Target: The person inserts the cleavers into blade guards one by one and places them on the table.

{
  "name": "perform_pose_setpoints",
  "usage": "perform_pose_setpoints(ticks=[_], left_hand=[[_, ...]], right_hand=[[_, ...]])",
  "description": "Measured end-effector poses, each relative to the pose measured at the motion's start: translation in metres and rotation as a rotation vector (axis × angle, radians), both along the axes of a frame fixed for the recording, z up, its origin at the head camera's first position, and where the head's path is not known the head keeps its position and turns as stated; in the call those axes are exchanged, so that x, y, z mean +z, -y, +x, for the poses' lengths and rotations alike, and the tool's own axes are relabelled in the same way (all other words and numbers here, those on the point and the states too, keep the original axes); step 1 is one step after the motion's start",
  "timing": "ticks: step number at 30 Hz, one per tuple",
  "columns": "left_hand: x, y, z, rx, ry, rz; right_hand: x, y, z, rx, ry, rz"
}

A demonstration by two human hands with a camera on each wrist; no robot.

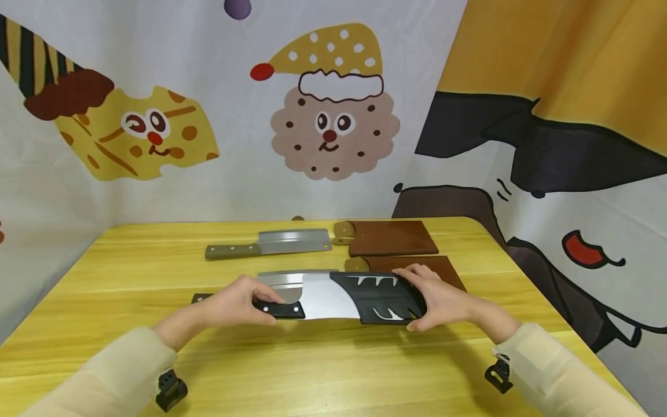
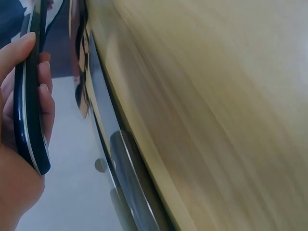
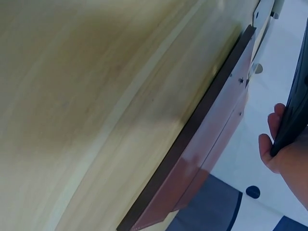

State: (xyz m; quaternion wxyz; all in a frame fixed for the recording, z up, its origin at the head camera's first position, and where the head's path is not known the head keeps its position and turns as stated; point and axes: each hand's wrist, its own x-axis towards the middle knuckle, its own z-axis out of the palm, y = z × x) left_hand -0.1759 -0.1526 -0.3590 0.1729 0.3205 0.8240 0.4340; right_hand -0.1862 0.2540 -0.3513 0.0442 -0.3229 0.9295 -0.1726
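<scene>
My left hand (image 1: 235, 304) grips the black riveted handle (image 1: 289, 310) of a kitchen knife with a broad, bright blade (image 1: 328, 296). A black sheath (image 1: 379, 296) with white markings covers the right part of that blade. Thumb and fingers of my right hand (image 1: 443, 300) hold the sheath's far end by its upper and lower edges. Both hands keep the knife raised over the table. In the left wrist view, my thumb and fingers pinch the handle (image 2: 30, 110) from both sides. The right wrist view shows only part of the dark sheath (image 3: 292, 108) in my right hand.
Behind the raised knife lies a second cleaver (image 1: 276, 280), partly hidden, with a brown sheath (image 1: 448, 269) to its right. Farther back lie an olive-handled cleaver (image 1: 294, 240) and another brown sheath (image 1: 393, 237). A printed curtain (image 1: 234, 197) hangs beyond the wooden table (image 1: 323, 370).
</scene>
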Motion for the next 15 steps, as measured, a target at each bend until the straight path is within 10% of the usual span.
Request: perform_pose_setpoints(ticks=[15], left_hand=[[-0.008, -0.019, 0.000, -0.036, 0.011, 0.048]], right_hand=[[-0.003, 0.029, -0.002, 0.040, 0.069, 0.005]])
